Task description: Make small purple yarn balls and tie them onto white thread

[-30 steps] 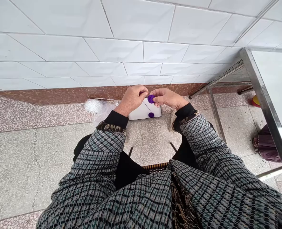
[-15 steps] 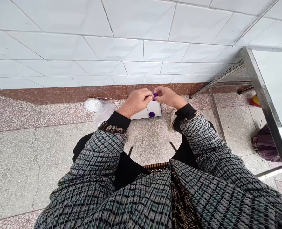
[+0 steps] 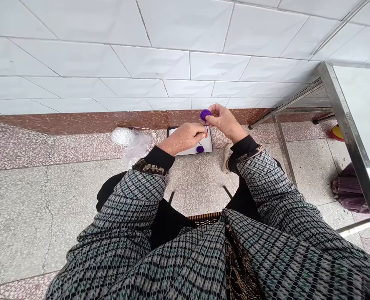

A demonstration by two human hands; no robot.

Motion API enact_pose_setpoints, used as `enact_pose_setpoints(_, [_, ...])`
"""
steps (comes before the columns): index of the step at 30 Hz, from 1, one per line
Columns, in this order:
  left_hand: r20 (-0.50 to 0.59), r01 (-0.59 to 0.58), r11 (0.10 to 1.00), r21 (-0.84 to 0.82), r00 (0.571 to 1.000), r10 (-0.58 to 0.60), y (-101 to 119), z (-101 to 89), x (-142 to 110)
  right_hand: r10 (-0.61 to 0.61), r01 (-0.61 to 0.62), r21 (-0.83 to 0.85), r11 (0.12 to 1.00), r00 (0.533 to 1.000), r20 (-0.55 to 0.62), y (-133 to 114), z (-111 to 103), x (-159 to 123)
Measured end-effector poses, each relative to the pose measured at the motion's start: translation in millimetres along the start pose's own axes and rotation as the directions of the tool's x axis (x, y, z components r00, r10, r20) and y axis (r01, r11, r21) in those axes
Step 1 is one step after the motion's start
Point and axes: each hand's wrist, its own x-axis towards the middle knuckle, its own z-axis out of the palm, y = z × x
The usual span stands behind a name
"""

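Between the fingers of my right hand (image 3: 225, 121) is a small round of purple yarn (image 3: 205, 114), gripped at its right edge. From it a short purple strand (image 3: 206, 125) runs down to my left hand (image 3: 187, 136), whose thumb and forefinger pinch it. Below my hands, a small purple yarn ball (image 3: 200, 149) lies on a white board with a dark rim (image 3: 189, 151). A dark strand leads up from that ball towards my left fingers. Part of the board is hidden by my left hand.
Left of my hands, a ball of white yarn (image 3: 122, 136) lies by a clear plastic bag (image 3: 138, 146) on the speckled floor. A tiled wall (image 3: 172, 62) rises ahead. At right stands a metal-framed table (image 3: 344, 108), with a purple cloth-like item (image 3: 350, 189) beneath.
My right hand has lifted the purple round up and slightly right. My left hand has shifted right and down, pinching the strand below the round. The ball on the board has barely moved.
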Motion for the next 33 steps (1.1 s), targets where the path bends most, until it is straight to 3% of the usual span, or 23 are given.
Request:
enact_pose_setpoints(2, [-0.059,0.003,1.0,0.027,0.998,-0.002,1.6,-4.4,-1.1,0.037,-0.034,-0.158,0.987,0.999,0.014,-0.3,-0.9,-1.2])
enact_pose_setpoints(5, [-0.185,0.074,0.995,0.061,0.981,-0.062,1.0,-14.5,-2.9,0.065,-0.021,-0.3,0.954,0.988,0.137,-4.7,-1.1,-6.3])
enact_pose_setpoints(7, [-0.231,0.119,0.99,0.073,0.968,-0.099,-0.7,-20.0,-3.7,0.094,-0.025,-0.278,0.96,0.966,0.24,-8.6,-0.6,-10.2])
enact_pose_setpoints(11, [-0.271,0.191,0.978,0.084,0.949,-0.162,-3.7,-22.6,-3.7,0.097,-0.076,-0.071,0.995,0.926,0.364,-14.1,-0.2,-14.8])
enact_pose_setpoints(14, [-0.256,0.214,0.975,0.059,0.947,-0.192,-3.1,-17.4,-2.8,0.008,-0.05,0.117,0.992,0.943,0.334,-14.5,-0.9,-13.3])
enact_pose_setpoints(17, [-0.152,0.143,0.99,0.021,0.979,-0.138,0.3,-8.9,-1.8,-0.04,-0.012,0.252,0.968,0.979,0.199,-10.9,-2.0,-7.3])
enact_pose_setpoints(19, [-0.071,0.062,0.998,0.003,0.996,-0.061,2.9,-4.4,-1.6,-0.025,-0.003,0.25,0.968,0.994,0.11,-6.5,-2.2,-2.6])
enact_pose_setpoints(22, [-0.045,-0.007,1.0,0.011,0.999,0.007,5.5,-3.9,-2.4,0.036,-0.038,0.079,0.996,0.999,0.031,-0.5,-1.4,0.8])
enact_pose_setpoints(24, [-0.107,0.008,0.999,0.034,0.994,-0.004,5.3,-8.2,-3.6,0.075,-0.068,-0.095,0.993,0.995,0.065,0.0,-0.6,-0.7])
enact_pose_setpoints(27, [-0.202,0.077,0.995,0.06,0.977,-0.064,2.1,-17.3,-5.3,0.129,-0.074,-0.217,0.973,0.959,0.254,-5.1,0.0,-6.4])
enact_pose_setpoints(30, [-0.252,0.158,0.985,0.065,0.958,-0.137,-2.8,-23.0,-5.3,0.114,-0.079,-0.102,0.992,0.908,0.403,-12.4,-0.1,-11.4])
enact_pose_setpoints(33, [-0.292,0.227,0.973,0.041,0.934,-0.206,-5.6,-21.9,-3.9,0.041,-0.085,0.098,0.992,0.921,0.387,-17.4,-1.0,-13.7])
